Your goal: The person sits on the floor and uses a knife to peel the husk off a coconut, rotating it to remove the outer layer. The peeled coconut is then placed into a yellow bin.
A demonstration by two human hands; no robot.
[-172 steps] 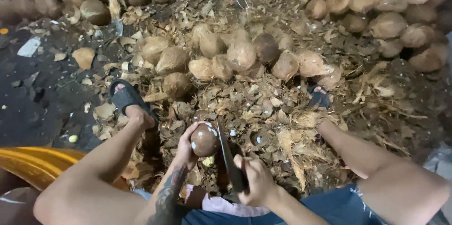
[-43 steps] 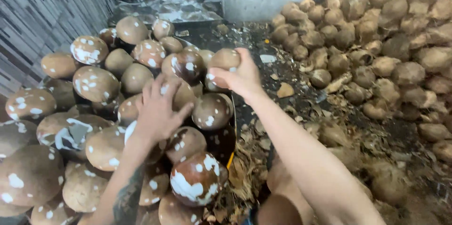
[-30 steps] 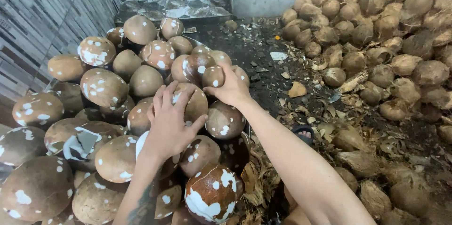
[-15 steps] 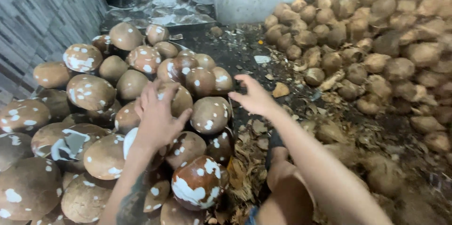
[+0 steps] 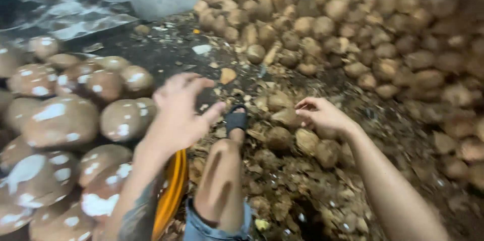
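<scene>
The left hand (image 5: 176,112) is hovering spread and empty beside the peeled coconuts (image 5: 65,120), while the right hand (image 5: 322,115), loosely open, is reaching toward unpeeled coconuts (image 5: 282,117) on the floor (image 5: 166,54), holding nothing.

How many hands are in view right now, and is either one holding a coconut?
2, both empty. The left hand hangs open beside the peeled coconuts; the right hand is open over the husked ones by the sandalled foot.

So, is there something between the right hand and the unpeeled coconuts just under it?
Nothing visible. The right hand hangs open directly over the husked-side coconuts by the sandalled foot; only loose husk scraps lie around them.
</scene>
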